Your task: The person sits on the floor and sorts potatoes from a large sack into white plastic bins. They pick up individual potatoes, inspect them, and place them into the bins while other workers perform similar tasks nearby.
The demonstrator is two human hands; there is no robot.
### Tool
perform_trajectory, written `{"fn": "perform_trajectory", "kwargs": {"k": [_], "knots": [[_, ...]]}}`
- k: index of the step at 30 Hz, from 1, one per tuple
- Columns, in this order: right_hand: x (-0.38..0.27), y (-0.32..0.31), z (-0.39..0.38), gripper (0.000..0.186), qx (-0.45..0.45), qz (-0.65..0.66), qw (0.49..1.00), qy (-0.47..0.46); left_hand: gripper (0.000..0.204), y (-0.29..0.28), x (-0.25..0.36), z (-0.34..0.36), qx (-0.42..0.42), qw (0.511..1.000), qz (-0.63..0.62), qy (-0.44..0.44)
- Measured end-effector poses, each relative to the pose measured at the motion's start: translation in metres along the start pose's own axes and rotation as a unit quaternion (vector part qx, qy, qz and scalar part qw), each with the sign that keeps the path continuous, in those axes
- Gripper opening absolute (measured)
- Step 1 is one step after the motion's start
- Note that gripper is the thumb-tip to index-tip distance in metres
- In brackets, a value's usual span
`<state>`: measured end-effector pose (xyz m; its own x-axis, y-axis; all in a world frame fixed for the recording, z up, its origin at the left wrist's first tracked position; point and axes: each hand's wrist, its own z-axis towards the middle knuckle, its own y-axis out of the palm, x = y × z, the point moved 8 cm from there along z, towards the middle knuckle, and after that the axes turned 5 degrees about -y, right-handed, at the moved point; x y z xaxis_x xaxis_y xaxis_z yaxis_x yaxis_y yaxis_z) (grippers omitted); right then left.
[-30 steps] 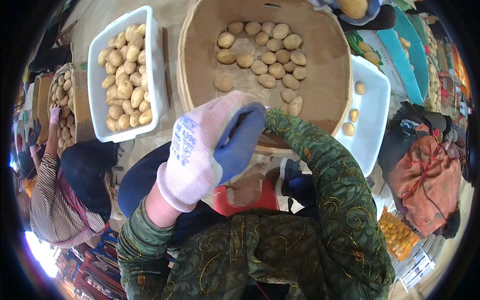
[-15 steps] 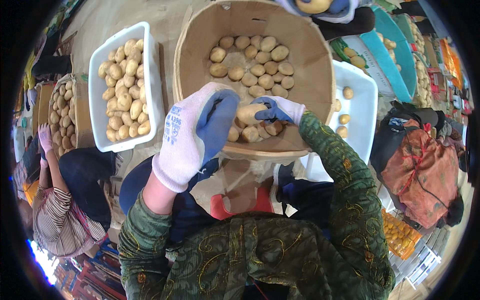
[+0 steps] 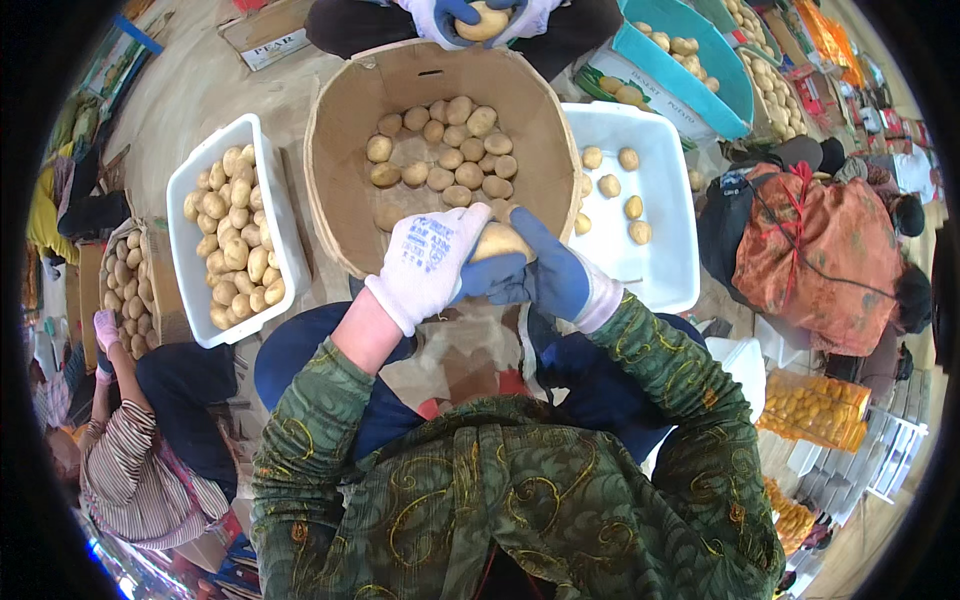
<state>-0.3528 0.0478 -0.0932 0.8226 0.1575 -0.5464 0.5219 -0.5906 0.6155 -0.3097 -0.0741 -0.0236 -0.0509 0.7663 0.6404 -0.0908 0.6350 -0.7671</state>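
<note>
A pale brown potato (image 3: 502, 241) is held between my two gloved hands above the near rim of a round-sided cardboard box (image 3: 345, 130). My left hand (image 3: 432, 262), in a white glove with a blue palm, closes on it from the left. From the right, my right hand (image 3: 562, 272) grips the same potato, its blue-coated fingers wrapped about it. Several loose potatoes (image 3: 470, 172) lie on the box's bottom beyond my hands. Part of the box's near side is hidden behind my gloves.
On the left stands a white tub (image 3: 180, 235) heaped with potatoes; a white tub (image 3: 655, 285) on the right holds several. Across the box, another person's gloved hands (image 3: 478, 22) hold a potato. A teal-lined carton (image 3: 690, 95) is at far right. Someone in stripes (image 3: 150, 480) sits at left.
My left hand has come down from its raised position onto the potato that my right hand held. Both hands now meet on it. The whole view has shifted, with the box appearing further left.
</note>
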Motion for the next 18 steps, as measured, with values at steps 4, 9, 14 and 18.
{"fn": "perform_trajectory", "kwargs": {"k": [4, 9, 14, 18], "knots": [[0.003, 0.0, -0.006, 0.062, 0.022, -0.056, 0.997, -0.052, 0.044, 0.007, -0.011, 0.003, 0.01, 0.998, -0.065, -0.013], [0.01, 0.001, 0.003, 0.065, -0.017, 0.126, 0.992, -0.018, 0.028, -0.009, -0.032, 0.012, 0.094, 0.968, -0.219, -0.075], [0.017, -0.01, 0.011, 0.069, -0.03, 0.189, 0.981, 0.016, 0.038, -0.017, 0.021, 0.016, 0.107, 0.981, -0.161, 0.029], [0.018, -0.012, 0.01, 0.069, -0.053, 0.097, 0.994, -0.023, 0.056, 0.0, 0.009, 0.024, -0.009, 0.996, -0.06, -0.06]]}}
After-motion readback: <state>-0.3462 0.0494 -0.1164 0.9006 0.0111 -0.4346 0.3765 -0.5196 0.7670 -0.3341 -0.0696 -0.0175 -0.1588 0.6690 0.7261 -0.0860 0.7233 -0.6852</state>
